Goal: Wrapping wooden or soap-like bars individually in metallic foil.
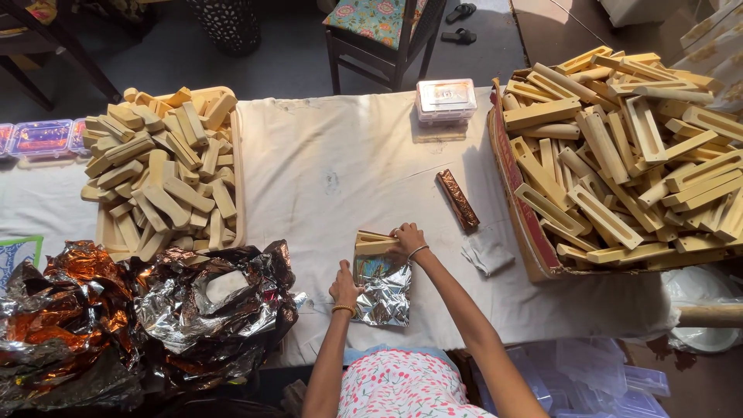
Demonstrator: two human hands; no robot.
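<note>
Head view: wooden frames [619, 147] in cardboard box [517, 209].

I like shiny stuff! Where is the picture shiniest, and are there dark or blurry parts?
Head view: the crumpled foil glares silver and orange at lower left; the foil sheet under the hands glints too. Daylight is bright on the cloth, the floor above is shadowy. Nothing is blurry; the edges bend a little.

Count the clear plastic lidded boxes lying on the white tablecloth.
3: one clear box at the far edge, mid-table; two at the far left edge. Others may be out of frame.
</note>
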